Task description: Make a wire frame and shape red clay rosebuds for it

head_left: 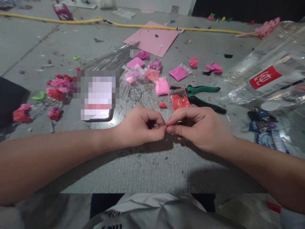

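Observation:
My left hand and my right hand meet fingertip to fingertip above the grey table, both closed in a pinch. Between them shows a tiny bit of red clay, mostly covered by the fingers. Just beyond my right hand lies an opened packet of orange-red clay, with a small loose lump of orange-red clay to its left. Green-handled pliers rest behind my right hand. A ring of thin wire lies behind my left hand, and a phone with a lit, blurred screen is to its left.
Several bagged pink and purple clays, one a magenta packet, lie ahead. Behind them are a wire bundle, pink sheet and yellow cable. Clay flowers sit left; plastic bottles and dark trinkets lie right.

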A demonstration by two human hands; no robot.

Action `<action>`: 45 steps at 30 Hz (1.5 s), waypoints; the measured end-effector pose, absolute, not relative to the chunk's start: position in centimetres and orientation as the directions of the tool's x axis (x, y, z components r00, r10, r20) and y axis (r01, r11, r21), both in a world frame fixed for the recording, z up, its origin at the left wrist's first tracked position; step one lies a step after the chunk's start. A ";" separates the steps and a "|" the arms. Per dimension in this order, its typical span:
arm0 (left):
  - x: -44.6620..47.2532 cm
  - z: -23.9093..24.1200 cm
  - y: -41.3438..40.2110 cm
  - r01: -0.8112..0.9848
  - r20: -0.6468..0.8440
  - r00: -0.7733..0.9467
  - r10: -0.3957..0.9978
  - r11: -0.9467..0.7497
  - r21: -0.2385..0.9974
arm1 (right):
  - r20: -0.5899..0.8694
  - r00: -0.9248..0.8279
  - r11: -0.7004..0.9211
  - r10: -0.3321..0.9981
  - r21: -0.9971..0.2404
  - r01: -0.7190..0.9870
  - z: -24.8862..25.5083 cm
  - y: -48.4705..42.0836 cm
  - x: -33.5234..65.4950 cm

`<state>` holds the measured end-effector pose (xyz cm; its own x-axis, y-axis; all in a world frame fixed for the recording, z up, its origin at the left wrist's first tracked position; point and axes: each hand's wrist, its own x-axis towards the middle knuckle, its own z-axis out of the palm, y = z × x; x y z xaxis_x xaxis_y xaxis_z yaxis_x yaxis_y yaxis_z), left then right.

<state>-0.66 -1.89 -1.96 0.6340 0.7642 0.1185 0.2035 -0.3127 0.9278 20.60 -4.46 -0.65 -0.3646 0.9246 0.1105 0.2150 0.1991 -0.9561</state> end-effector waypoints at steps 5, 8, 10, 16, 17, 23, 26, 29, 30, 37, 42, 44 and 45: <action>-1.1 -1.6 -2.4 0.107 0.359 0.619 0.698 -0.529 0.842 | 0.005 -0.531 -0.100 0.847 -0.980 -0.170 -1.7 -4.2 20.9; -1.4 -1.6 -2.4 0.105 0.417 0.592 0.690 -0.579 0.809 | 0.048 -0.551 -0.119 0.833 -0.958 -0.263 -2.6 -3.8 21.1; -1.4 -1.6 -2.4 0.173 0.413 0.583 0.700 -0.604 0.778 | 0.079 -0.535 -0.079 0.841 -0.961 -0.267 -3.1 -3.4 21.4; -1.5 -2.3 -2.5 0.348 0.376 0.721 0.582 -0.773 0.530 | 0.173 -0.322 0.137 0.931 -0.982 -0.132 -3.6 -1.7 22.2; -1.6 -2.5 -2.5 0.343 0.376 0.745 0.552 -0.799 0.493 | 0.159 -0.283 0.136 0.946 -0.986 -0.099 -3.7 -1.5 22.3; -1.7 -3.2 -2.5 0.434 0.314 0.780 0.542 -0.829 0.353 | 0.189 -0.264 0.203 0.946 -0.979 0.027 -3.6 -1.5 22.0; -1.4 -3.2 -2.3 0.448 0.227 0.803 0.552 -0.809 0.382 | 0.219 -0.275 0.238 0.936 -0.970 0.039 -3.5 -1.7 21.8; -1.1 -3.2 -2.0 0.444 0.172 0.799 0.577 -0.758 0.477 | 0.220 -0.271 0.233 0.937 -0.972 0.014 -3.6 -1.7 21.8; -1.0 -3.2 -1.9 0.438 0.172 0.791 0.587 -0.740 0.511 | 0.223 -0.272 0.234 0.936 -0.972 0.007 -3.7 -1.6 21.9; -0.8 -2.1 -1.3 0.245 0.314 0.496 0.809 -0.478 0.844 | 0.276 -0.334 0.289 0.901 -0.957 -0.009 -3.6 -2.2 22.0; 0.4 -1.7 -2.6 -0.155 0.152 0.318 0.936 -0.107 0.982 | 0.342 -0.424 0.411 0.838 -0.908 0.079 -3.2 -3.7 21.3; 0.9 -1.6 -3.2 -0.276 0.069 0.342 0.937 0.030 0.961 | 0.399 -0.450 0.504 0.799 -0.852 0.140 -3.0 -4.1 21.1; 1.0 -1.6 -3.5 -0.316 0.047 0.361 0.932 0.075 0.946 | 0.428 -0.457 0.547 0.779 -0.821 0.162 -2.9 -4.2 21.0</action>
<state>1.03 -3.47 -1.57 0.3606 0.9315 0.0468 -0.3157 0.0747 0.9459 21.05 -4.24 -2.90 -0.4574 0.7792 0.4285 0.1623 0.5469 -0.8213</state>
